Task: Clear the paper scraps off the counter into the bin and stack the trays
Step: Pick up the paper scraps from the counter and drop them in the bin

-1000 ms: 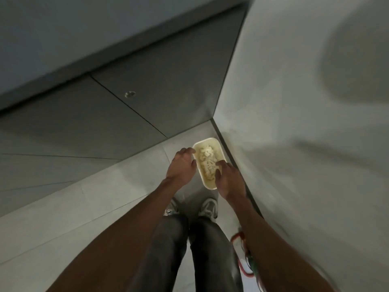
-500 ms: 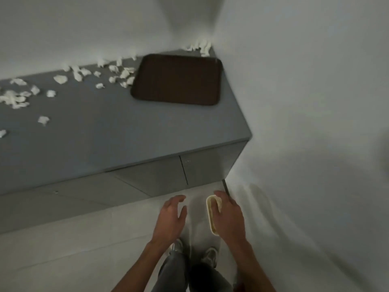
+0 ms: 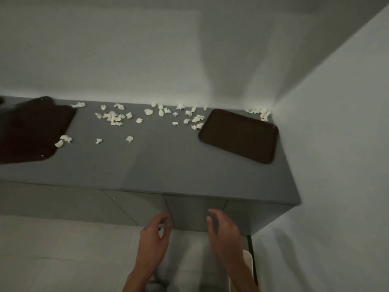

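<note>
**Sweeping up the paper scraps: how this step should go**

Far left, a dark tray [image 3: 31,131] sits on the table [image 3: 147,165], cut off by the frame. Two stray scraps [image 3: 63,141] lie on its near-right corner, and those want brushing off before any stacking happens.

Next over, the main scatter of paper scraps [image 3: 113,118] runs along the back of the table near the wall, with a few loners closer to the front.

Below the table's front edge, the person's left grip [image 3: 153,239] hangs with loosely curled fingers and holds nothing. The right grip [image 3: 225,234] is just as relaxed and empty, if a bit blurred. Neither touches anything.

Further right, a second tray [image 3: 240,134] lies skewed, with scraps touching its left edge. A corner heap [image 3: 260,113] is wedged against the walls behind it. The bin [image 3: 248,262] is down on the floor, and only a pale sliver shows beside the right forearm.

Honestly, pinching these up one by one looks like a slog. The better bet is probably for the person to rake them forward with a flat hand into the other hand, cupped at the table's edge. Paper this light will likely flutter, so slow strokes are the way to go. The second tray should be lifted aside first to reach the corner heap, and the trays get stacked last.
</note>
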A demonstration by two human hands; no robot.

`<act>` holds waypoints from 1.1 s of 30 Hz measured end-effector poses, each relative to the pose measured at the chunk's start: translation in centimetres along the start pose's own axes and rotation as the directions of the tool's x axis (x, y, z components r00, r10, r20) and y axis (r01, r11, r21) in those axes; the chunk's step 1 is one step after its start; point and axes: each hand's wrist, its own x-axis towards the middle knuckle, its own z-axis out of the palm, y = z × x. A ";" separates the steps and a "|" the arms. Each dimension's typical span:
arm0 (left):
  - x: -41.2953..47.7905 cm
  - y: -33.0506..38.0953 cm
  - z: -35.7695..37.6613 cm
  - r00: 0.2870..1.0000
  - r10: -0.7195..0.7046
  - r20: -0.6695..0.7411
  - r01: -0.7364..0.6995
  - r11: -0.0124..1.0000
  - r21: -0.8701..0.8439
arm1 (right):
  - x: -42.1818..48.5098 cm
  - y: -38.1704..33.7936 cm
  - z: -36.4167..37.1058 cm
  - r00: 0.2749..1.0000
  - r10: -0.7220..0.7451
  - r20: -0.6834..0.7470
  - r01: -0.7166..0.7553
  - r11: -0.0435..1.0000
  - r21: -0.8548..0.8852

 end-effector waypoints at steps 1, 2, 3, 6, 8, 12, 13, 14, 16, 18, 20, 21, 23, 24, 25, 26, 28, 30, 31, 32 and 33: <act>0.8 -0.7 -1.2 1.000 -0.019 -0.022 0.018 1.000 -0.007 | 0.5 -1.0 1.1 1.000 -0.017 0.024 0.017 1.000 0.011; 1.7 -1.4 -2.5 0.999 -0.029 -0.040 0.028 1.000 -0.007 | 1.1 -2.1 2.3 0.998 -0.039 0.040 0.038 0.999 0.015; 2.7 -2.3 -3.7 0.998 -0.029 -0.052 0.029 1.000 0.002 | 1.7 -3.2 3.5 0.997 -0.061 0.051 0.061 0.998 0.011; 6.1 -5.5 -7.5 0.996 -0.037 -0.087 0.039 0.999 0.021 | 3.5 -6.9 7.4 0.989 -0.115 0.089 0.117 0.993 -0.015; 8.6 -7.8 -10.2 0.994 -0.049 -0.101 0.051 0.999 0.020 | 4.7 -9.7 10.2 0.984 -0.147 0.102 0.153 0.987 -0.056; 13.1 -12.1 -15.6 0.996 -0.042 -0.082 0.048 0.996 0.072 | 7.3 -14.9 16.0 0.979 -0.147 0.142 0.156 0.986 -0.051; 14.1 -13.1 -17.0 0.996 -0.036 -0.077 0.043 0.995 0.090 | 7.9 -16.1 17.4 0.977 -0.143 0.156 0.152 0.987 -0.045; 15.2 -14.1 -18.3 0.997 -0.030 -0.072 0.038 0.993 0.108 | 8.6 -17.2 18.8 0.974 -0.148 0.172 0.156 0.987 -0.038; 17.4 -15.8 -20.7 0.998 -0.022 -0.053 0.029 0.989 0.145 | 10.4 -19.2 21.5 0.964 -0.181 0.196 0.190 0.981 -0.030; 19.6 -17.1 -22.7 0.999 -0.015 -0.038 0.021 0.983 0.183 | 12.5 -21.3 23.7 0.958 -0.190 0.214 0.200 0.979 -0.027; 22.1 -18.1 -24.4 0.999 0.001 -0.042 0.007 0.979 0.203 | 15.0 -23.4 25.3 0.956 -0.182 0.231 0.191 0.981 -0.018; 23.4 -18.4 -25.0 0.999 0.006 -0.046 0.003 0.978 0.209 | 16.4 -24.3 26.1 0.954 -0.190 0.233 0.197 0.980 -0.007; 26.0 -18.5 -26.1 0.999 0.013 -0.051 -0.001 0.975 0.223 | 19.2 -26.1 27.2 0.946 -0.219 0.237 0.228 0.974 -0.011; 27.2 -18.5 -26.5 0.999 0.017 -0.049 -0.006 0.974 0.229 | 20.6 -27.1 27.6 0.942 -0.230 0.244 0.245 0.969 -0.032; 28.3 -18.6 -26.8 0.999 0.018 -0.041 -0.008 0.974 0.227 | 22.0 -27.9 28.2 0.938 -0.231 0.257 0.253 0.966 -0.055; 29.4 -18.5 -27.0 0.999 0.017 -0.034 -0.009 0.974 0.228 | 23.6 -28.7 28.8 0.935 -0.228 0.273 0.259 0.963 -0.081; 31.4 -18.3 -27.1 1.000 0.019 -0.020 -0.014 0.973 0.232 | 26.7 -29.4 30.5 0.920 -0.246 0.305 0.294 0.948 -0.123; 33.1 -18.0 -27.0 1.000 0.016 -0.015 -0.012 0.972 0.236 | 29.5 -30.0 32.0 0.903 -0.263 0.339 0.332 0.929 -0.164; 33.8 -17.9 -26.9 1.000 0.018 -0.014 -0.014 0.970 0.243 | 30.9 -29.8 32.9 0.896 -0.259 0.360 0.340 0.922 -0.184; 34.5 -17.7 -26.8 1.000 0.021 -0.010 -0.018 0.967 0.252 | 31.8 -30.0 33.5 0.891 -0.247 0.382 0.344 0.915 -0.210; 35.2 -17.5 -26.7 0.999 0.031 -0.008 -0.028 0.966 0.259 | 32.8 -29.7 34.4 0.882 -0.243 0.404 0.356 0.905 -0.232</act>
